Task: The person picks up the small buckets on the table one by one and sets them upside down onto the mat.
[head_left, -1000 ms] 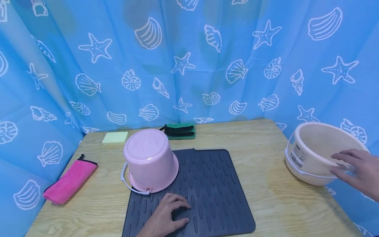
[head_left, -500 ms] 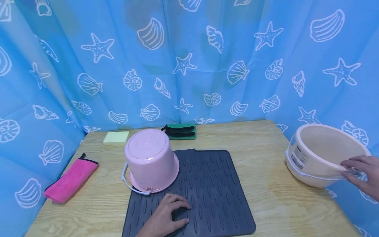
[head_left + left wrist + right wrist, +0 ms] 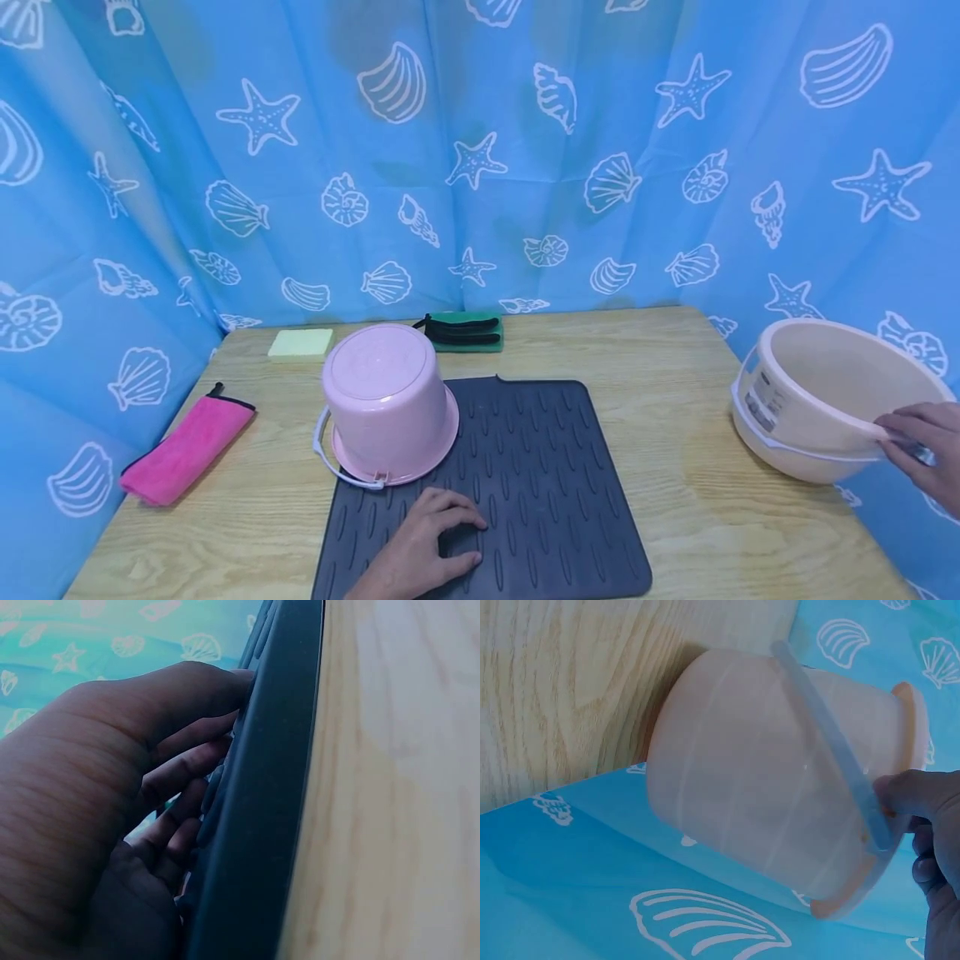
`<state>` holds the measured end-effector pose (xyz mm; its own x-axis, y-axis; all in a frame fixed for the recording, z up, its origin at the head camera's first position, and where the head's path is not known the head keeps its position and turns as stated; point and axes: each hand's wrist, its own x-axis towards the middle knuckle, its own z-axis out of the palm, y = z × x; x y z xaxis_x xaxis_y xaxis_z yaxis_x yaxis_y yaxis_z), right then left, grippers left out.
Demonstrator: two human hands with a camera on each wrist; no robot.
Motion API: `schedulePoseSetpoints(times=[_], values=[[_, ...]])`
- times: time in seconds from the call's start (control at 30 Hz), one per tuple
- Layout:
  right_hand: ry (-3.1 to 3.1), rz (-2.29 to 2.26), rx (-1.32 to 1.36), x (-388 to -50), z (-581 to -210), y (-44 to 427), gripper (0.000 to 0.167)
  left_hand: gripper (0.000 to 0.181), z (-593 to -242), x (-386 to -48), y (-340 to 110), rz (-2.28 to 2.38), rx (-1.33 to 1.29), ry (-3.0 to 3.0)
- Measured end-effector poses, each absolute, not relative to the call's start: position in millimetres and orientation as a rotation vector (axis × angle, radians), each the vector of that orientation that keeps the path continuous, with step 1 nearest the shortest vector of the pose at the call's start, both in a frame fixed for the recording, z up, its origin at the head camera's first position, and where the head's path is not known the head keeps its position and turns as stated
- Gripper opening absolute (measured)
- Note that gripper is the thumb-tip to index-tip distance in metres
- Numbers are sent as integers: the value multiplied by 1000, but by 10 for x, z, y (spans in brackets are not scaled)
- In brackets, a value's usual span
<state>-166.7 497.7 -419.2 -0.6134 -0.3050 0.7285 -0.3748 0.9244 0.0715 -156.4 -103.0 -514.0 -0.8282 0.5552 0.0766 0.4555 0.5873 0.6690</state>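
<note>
At the table's right edge stands a cream bucket (image 3: 791, 417) with its mouth up. My right hand (image 3: 928, 450) pinches its rim, thumb outside; in the right wrist view the thumb lies beside the pale bucket handle (image 3: 840, 754). My left hand (image 3: 420, 546) rests on a dark ridged mat (image 3: 547, 475), fingers loosely bent and holding nothing. The left wrist view shows those fingertips (image 3: 244, 679) touching the mat. Just beyond the left hand, a pink bucket (image 3: 386, 400) sits upside down, partly on the mat, its white handle lying to the left.
A pink cloth (image 3: 187, 450) lies at the left of the wooden table (image 3: 675, 350). Along the back are a pale yellow sponge (image 3: 300, 344) and a folded green cloth (image 3: 465, 331) with black trim. A blue shell-patterned curtain (image 3: 480, 208) surrounds the table.
My right hand has closed from hovering over the cream bucket's rim to pinching it. The whole view has shifted slightly. The left hand stays on the mat.
</note>
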Motion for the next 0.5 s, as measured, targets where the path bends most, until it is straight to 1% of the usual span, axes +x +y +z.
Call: schedulePoseSetpoints(times=[0.27,0.5], values=[[-2213,199,508,-1708,-4131,4871,90,23,-5147,-1572,-1031,1057,853,2678],[-2181,205,520,-1708,-3983,4711,88,23,-5162,-1579,-1038,1058,863,2672]])
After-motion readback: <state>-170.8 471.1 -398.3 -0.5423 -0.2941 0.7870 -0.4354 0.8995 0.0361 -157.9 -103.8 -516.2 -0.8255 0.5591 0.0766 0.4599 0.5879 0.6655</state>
